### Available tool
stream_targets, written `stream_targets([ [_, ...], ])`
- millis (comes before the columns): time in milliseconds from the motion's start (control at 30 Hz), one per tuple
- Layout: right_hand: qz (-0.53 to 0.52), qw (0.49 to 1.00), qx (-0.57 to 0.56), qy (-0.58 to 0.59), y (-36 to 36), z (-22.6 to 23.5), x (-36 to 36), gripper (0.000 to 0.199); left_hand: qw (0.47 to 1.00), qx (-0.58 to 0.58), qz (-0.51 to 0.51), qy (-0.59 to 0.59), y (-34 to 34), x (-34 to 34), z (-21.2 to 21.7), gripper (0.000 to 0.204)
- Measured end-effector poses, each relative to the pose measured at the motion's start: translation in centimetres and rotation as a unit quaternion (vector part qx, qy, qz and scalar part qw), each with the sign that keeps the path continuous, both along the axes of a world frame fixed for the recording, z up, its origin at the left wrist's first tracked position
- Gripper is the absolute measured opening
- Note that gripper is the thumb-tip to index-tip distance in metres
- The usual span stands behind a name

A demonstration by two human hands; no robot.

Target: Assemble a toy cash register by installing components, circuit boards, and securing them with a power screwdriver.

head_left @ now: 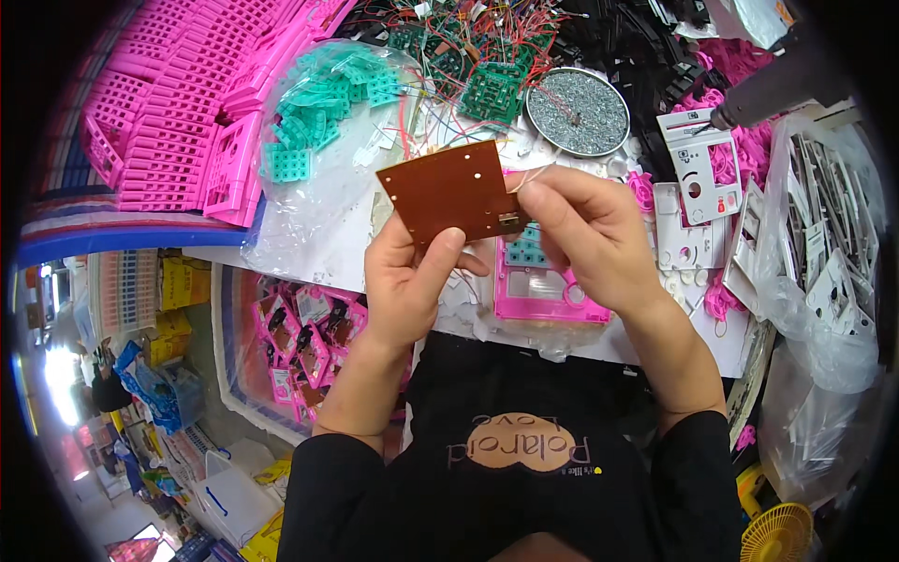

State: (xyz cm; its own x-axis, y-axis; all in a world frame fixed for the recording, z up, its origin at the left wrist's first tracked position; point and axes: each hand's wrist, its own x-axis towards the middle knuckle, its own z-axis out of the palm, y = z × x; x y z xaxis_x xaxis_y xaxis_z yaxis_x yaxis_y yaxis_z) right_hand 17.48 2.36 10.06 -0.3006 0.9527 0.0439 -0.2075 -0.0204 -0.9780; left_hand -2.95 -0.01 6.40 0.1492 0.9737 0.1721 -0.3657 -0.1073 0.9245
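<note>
Head view, item one: my left hand [405, 281], fingers pinching the lower edge of one brown circuit board [452, 192], thumb pressed flat on its face. Item two: my right hand [590, 239], fingers pinched together on the board's right edge, at a small metal part set there. Board held tilted above the table [328, 258], its long axis running from upper left to lower right; both hands touch it, the left from below, the right from the side.

Beneath the right hand: one pink plastic frame [552, 281] holding teal keypad pieces, lying flat. Further out: one clear bag of teal keypads [323, 103] to the upper left; a stack of pink housings [178, 122] beyond it; one round metal tin of screws [577, 110]; a tangle of green wired boards [468, 47], too many to count; white faceplates [698, 169] at right, two clear to see.
</note>
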Motion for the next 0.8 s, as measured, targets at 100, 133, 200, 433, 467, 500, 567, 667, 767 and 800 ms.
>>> stream_targets([
  [100, -0.053, 0.998, -0.006, -0.026, -0.8, -0.2, 1.2, 0.021, 0.992, 0.068, 0.018, 0.102, -0.1, -1.1, -0.3, 0.025],
  [133, -0.041, 0.999, -0.021, -0.026, -1.2, -0.1, 2.2, 0.021, 0.994, 0.059, 0.025, 0.091, -0.1, -1.0, 0.0, 0.023],
  [200, -0.008, 0.995, -0.095, -0.005, -1.9, 0.6, 2.9, 0.024, 0.998, 0.024, -0.018, 0.053, -0.3, -1.0, 0.3, 0.022],
  [433, -0.057, 0.990, -0.117, -0.049, -4.9, 1.2, 2.6, 0.028, 0.994, -0.051, -0.083, 0.059, -2.3, -0.2, 0.7, 0.030],
  [467, -0.062, 0.987, -0.123, -0.079, -6.0, 1.9, 3.4, 0.024, 0.994, -0.060, -0.075, 0.051, -2.5, -0.4, 0.6, 0.030],
  [500, -0.067, 0.985, -0.109, -0.113, -7.3, 2.4, 4.6, 0.023, 0.994, -0.069, -0.065, 0.044, -2.7, -0.7, 0.5, 0.030],
  [567, -0.032, 0.981, -0.145, -0.124, -10.8, 3.1, 9.5, 0.024, 0.989, -0.100, -0.094, 0.063, -3.1, -1.1, 1.2, 0.023],
  [667, -0.107, 0.962, -0.107, -0.228, -13.7, 5.7, 12.1, 0.055, 0.969, -0.061, -0.184, 0.154, -3.1, -2.0, 1.3, 0.020],
  [767, -0.141, 0.846, 0.181, -0.482, -13.4, 7.9, 14.0, 0.074, 0.936, 0.043, -0.259, 0.235, -2.3, -1.0, 2.5, 0.022],
  [800, -0.095, 0.812, 0.278, -0.505, -13.0, 8.2, 14.9, 0.075, 0.932, 0.118, -0.253, 0.232, -2.3, -0.3, 2.4, 0.020],
])
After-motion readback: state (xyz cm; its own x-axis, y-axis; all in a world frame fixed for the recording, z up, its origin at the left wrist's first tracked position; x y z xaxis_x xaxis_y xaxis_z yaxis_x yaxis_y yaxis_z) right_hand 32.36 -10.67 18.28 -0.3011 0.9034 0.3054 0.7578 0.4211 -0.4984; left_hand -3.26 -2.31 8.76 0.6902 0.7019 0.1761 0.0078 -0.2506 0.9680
